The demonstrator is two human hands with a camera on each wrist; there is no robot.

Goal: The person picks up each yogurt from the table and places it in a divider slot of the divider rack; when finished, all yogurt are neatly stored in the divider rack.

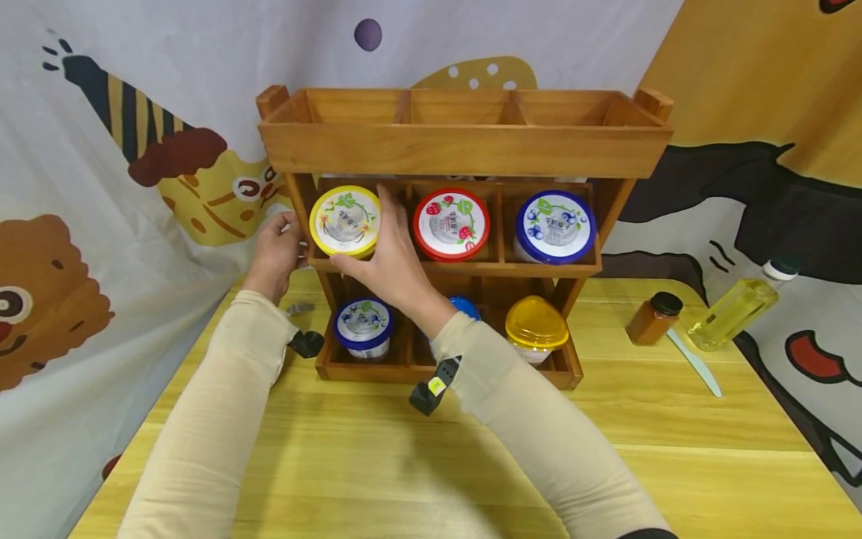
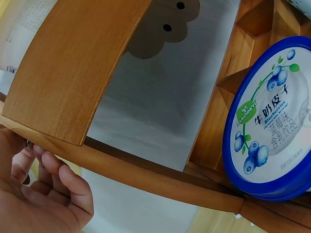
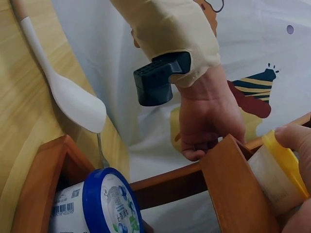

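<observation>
In the head view, my right hand (image 1: 397, 262) grips a yellow-lidded cup (image 1: 346, 221), thumb low and fingers on its right side, in the left compartment of a wooden rack's (image 1: 465, 150) middle tier. My left hand (image 1: 272, 254) is at that tier's left end. The left wrist view shows the left hand (image 2: 43, 189) with curled fingers against the rack's side frame (image 2: 146, 177), where a small metal bit shows between thumb and fingers. Beside the held cup are a red-lidded cup (image 1: 451, 224) and a blue-lidded cup (image 1: 556, 227).
Below sit another blue-lidded cup (image 1: 364, 327), a cup with a domed yellow lid (image 1: 536, 322) and a bright blue lid (image 1: 465, 305) partly hidden by my arm. To the right are a brown jar (image 1: 653, 318), a pale knife (image 1: 695, 363) and an oil bottle (image 1: 734, 311). A white spatula (image 3: 77, 102) lies left of the rack.
</observation>
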